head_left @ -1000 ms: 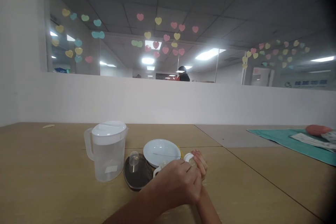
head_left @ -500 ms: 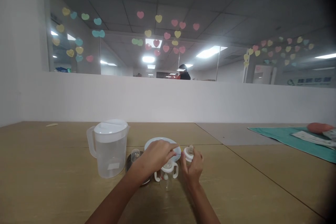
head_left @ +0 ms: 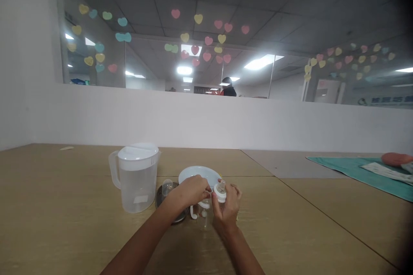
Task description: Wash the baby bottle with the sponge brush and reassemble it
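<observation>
Teat (head_left: 221, 186) in white collar (head_left: 219, 196), gripped by R hand (head_left: 229, 205) at the near R of plate (head_left: 189, 174); L hand (head_left: 192, 190), fingers bent, alongside, hold unclear. Teat looks seated (est. done), clear cap (head_left: 167, 187) off on dark tray (head_left: 159, 201), handled bottle (head_left: 204, 213) just nearer. Pitcher (head_left: 137, 189) bounds L side; room opens R, toward teal cloth (head_left: 342, 168).

Left forearm (head_left: 140, 236) and right forearm (head_left: 242, 247) seen bare, narrowed toward wrists (head_left: 230, 228); both hands (head_left: 191, 190) likewise uncovered, slender fingers (head_left: 236, 190) shown, nails too small to be made out.
</observation>
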The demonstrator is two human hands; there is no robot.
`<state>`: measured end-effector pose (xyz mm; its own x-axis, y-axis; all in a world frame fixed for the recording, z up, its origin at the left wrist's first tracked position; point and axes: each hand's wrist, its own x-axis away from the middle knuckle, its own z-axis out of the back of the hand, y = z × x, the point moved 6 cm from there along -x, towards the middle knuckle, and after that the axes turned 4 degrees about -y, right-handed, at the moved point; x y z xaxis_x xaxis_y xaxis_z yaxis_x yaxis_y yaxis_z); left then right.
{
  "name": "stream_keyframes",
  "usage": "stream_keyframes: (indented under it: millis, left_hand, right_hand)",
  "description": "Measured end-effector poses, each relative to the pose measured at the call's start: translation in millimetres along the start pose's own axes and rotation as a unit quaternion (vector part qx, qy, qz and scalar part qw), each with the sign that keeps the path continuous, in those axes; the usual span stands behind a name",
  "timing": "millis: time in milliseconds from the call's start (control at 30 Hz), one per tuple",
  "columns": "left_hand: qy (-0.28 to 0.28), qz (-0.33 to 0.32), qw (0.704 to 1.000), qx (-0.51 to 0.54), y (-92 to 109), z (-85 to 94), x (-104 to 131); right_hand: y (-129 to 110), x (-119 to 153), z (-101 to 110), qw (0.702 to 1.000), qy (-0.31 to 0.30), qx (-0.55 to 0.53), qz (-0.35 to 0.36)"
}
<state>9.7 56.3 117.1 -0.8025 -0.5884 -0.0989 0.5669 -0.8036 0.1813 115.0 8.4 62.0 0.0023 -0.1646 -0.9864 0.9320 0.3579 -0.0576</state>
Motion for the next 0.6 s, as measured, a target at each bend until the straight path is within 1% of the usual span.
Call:
stream_keyframes:
  millis: [67, 167, 333, 467, 533, 600]
  left_hand:
    - [-0.003, 0.007, 1.000, -0.009, -1, -0.9, 0]
    - [0.000, 0.016, 1.000, -0.018, 0, -2.1, -1]
    - [0.003, 0.027, 0.999, -0.022, 4, -2.4, 2]
    - [-0.001, 0.034, 0.999, -0.010, 7, 0.7, 5]
    - [-0.004, 0.037, 0.999, -0.011, 12, 3.0, 6]
    - [-0.004, 0.052, 0.998, -0.026, 16, 4.3, 6]
  right_hand:
    - [-1, 0, -1, 1.000, -0.003, 0.000, 0.006]
    - [-1, 0, -1, 1.000, -0.006, 0.006, -0.004]
    - [0, 1, 3, 0.999, 0.023, 0.036, -0.031]
    - [0, 1, 2, 0.999, 0.011, 0.028, -0.036]
    - [-5, -3, 8, 0.999, 0.022, 0.020, -0.037]
    - [-19, -16, 24, 0.998, 0.055, 0.020, -0.027]
